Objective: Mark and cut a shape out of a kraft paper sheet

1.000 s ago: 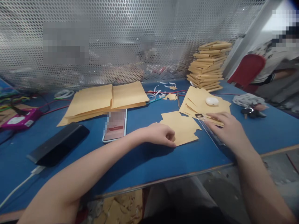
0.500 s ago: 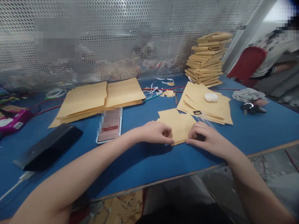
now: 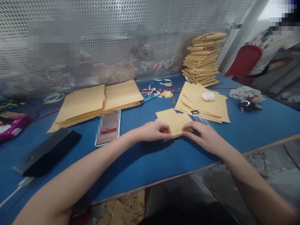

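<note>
A small piece of brown kraft paper (image 3: 175,122) lies on the blue table, its near edge folded up. My left hand (image 3: 156,130) pinches the left part of that edge, thumb and fingers closed. At the right part of the same edge, my right hand (image 3: 201,134) pinches the paper too. A clear ruler (image 3: 201,118) lies partly hidden behind my right hand. Beyond it, several kraft paper sheets (image 3: 187,101) carry a white earbud case (image 3: 208,97). Left of my left hand sits a phone (image 3: 109,129).
Kraft sheets (image 3: 82,100) lie at the back left and a tall stack of folded kraft pieces (image 3: 202,59) at the back right. A black box-like device (image 3: 52,150), keys (image 3: 245,104) and paper scraps (image 3: 166,93) are around. A person (image 3: 264,53) sits beyond a red chair (image 3: 245,62).
My fingers have moved in along the paper's near edge, and my right hand has come slightly closer to my left. The view has shifted a little.
</note>
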The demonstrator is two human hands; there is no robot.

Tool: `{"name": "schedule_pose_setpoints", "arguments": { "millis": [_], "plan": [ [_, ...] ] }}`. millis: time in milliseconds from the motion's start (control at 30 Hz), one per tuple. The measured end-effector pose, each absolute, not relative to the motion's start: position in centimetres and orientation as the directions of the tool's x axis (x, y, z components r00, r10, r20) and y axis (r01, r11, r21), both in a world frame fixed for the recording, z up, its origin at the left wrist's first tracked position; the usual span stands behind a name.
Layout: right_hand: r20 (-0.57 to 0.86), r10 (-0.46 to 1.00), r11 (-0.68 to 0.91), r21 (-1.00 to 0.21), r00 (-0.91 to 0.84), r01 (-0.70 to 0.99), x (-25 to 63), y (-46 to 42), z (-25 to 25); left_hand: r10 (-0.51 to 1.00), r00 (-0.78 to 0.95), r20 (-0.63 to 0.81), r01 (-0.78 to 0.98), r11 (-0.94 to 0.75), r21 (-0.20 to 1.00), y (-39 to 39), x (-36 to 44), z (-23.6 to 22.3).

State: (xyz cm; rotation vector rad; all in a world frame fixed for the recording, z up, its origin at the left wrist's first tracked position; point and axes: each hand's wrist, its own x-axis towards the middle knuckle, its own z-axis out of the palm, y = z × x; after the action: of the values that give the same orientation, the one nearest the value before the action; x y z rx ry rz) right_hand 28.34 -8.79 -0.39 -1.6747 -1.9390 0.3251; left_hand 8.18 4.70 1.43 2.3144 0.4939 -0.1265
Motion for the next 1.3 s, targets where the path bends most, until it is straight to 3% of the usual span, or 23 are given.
{"name": "schedule_pose_setpoints", "arguments": {
  "millis": [267,633,767,1033,1300],
  "plan": [
    [0.344,0.911,0.358,-0.379,-0.229,0.853,28.3,-8.7,-0.9,0.349,0.908,-0.231,0.407,-0.608,0.682,4.5,8.3,1.4],
    [0.339,0.932,0.263,-0.394,-0.126,0.881,28.7,-8.8,-1.4,0.223,0.950,-0.220,0.291,-0.371,0.882,5.4,8.1,1.0],
    [0.315,0.945,0.232,-0.445,-0.091,0.865,28.7,-9.0,-1.1,0.249,0.952,-0.180,0.260,-0.342,0.903,5.3,8.0,0.9],
    [0.305,0.948,0.233,-0.462,-0.093,0.856,28.6,-8.9,-0.9,0.411,0.911,-0.041,0.258,-0.490,0.833,4.2,8.2,0.7],
    [0.344,0.931,0.279,-0.454,-0.123,0.846,28.3,-9.4,-0.7,0.373,0.926,0.053,0.255,-0.725,0.639,2.9,8.3,0.4]
  ]
}}
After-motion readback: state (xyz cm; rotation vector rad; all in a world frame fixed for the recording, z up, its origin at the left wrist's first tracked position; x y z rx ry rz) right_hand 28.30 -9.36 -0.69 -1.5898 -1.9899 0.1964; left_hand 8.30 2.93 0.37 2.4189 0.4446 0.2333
